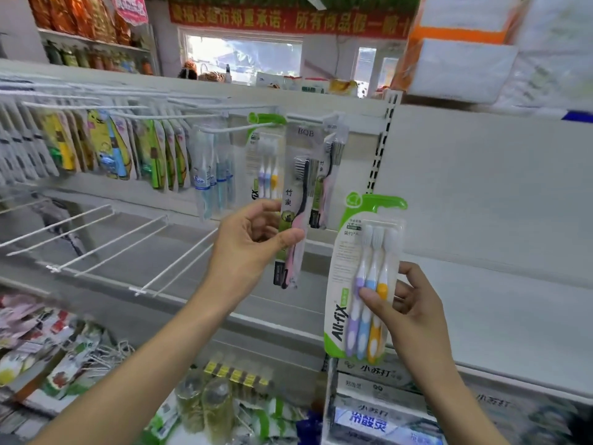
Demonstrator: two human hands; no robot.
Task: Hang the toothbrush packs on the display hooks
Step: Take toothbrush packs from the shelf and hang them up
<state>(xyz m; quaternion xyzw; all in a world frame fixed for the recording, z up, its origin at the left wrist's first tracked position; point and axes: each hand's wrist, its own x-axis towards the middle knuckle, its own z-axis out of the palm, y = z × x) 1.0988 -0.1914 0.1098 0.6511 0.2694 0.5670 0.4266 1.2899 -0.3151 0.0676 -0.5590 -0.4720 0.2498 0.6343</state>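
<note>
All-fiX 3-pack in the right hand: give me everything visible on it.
The All-fiX pack is a green-and-white card with a clear blister holding three toothbrushes side by side, bristles up: purple, blue and yellow handles with white necks. The brand runs vertically along the lower left edge, and a green hang tab tops it. It is upright, slightly tilted, not on a hook, in front of the white shelf panel. The right hand pinches its lower half, thumb on the blister front.

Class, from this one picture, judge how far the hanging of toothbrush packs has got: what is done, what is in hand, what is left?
Done: many packs hang along the upper hooks, including a matching All-fix pack. In hand: the left hand grips the hanging BQB pack; the right hand holds an unhung three-brush All-fix pack. Left: that pack needs a hook, and the lower hooks stand bare.
</note>
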